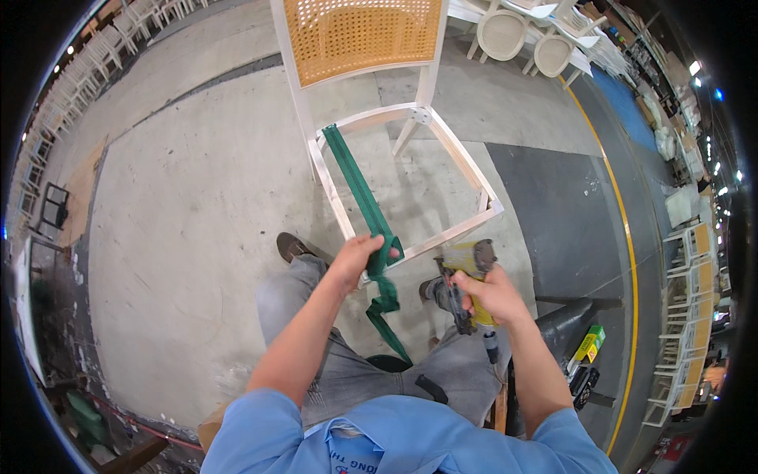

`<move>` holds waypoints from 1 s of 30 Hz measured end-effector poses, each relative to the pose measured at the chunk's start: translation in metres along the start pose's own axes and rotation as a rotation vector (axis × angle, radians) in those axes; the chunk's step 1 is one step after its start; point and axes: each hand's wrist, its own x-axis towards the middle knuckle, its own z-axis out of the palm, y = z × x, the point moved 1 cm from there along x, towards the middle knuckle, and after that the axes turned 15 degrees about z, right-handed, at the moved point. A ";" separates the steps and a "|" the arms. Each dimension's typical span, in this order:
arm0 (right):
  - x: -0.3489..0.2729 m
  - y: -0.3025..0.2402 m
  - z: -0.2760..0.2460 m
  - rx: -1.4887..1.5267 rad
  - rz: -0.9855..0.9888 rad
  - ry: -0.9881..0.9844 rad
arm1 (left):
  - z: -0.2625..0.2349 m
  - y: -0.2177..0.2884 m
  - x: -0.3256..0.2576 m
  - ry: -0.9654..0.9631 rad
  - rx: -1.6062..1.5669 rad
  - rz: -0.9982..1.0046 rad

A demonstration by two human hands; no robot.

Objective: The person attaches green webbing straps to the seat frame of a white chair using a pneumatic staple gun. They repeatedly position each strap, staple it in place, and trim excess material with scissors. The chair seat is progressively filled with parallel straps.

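A pale wooden chair frame (pixel 341 207) with a woven cane back (pixel 362 35) stands before me, its seat opening bare but for one strip. That strip is green webbing (pixel 355 180), running from the rear rail to the front rail on the left side. My left hand (pixel 357 261) is closed on the webbing at the front rail, and its loose tail hangs in folds toward my lap. In my right hand (pixel 497 294) is a yellow and black staple gun (pixel 471 265), held beside the front rail and apart from it. An air hose fitting shows at its lower end.
Rows of chairs line the far left (pixel 87 67) and the right side (pixel 685 316). More chairs with round backs (pixel 502 35) stand at the back right. A green and yellow box (pixel 591 344) lies by my right side. A yellow line (pixel 629 245) marks the floor on the right.
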 end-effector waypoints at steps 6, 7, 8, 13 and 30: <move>0.057 -0.006 0.045 -0.180 0.073 -0.012 | -0.029 -0.012 0.042 0.079 0.002 -0.148; 0.064 -0.006 0.047 -0.201 0.088 -0.001 | -0.026 -0.011 0.045 0.085 0.002 -0.161; 0.069 -0.005 0.048 -0.222 0.104 0.009 | -0.024 -0.010 0.047 0.091 0.001 -0.174; 0.084 -0.006 0.062 -0.243 0.112 0.014 | -0.029 -0.009 0.048 0.115 -0.016 -0.200; 0.081 -0.009 0.084 -0.332 0.124 0.052 | -0.038 -0.015 0.049 0.051 -0.092 -0.192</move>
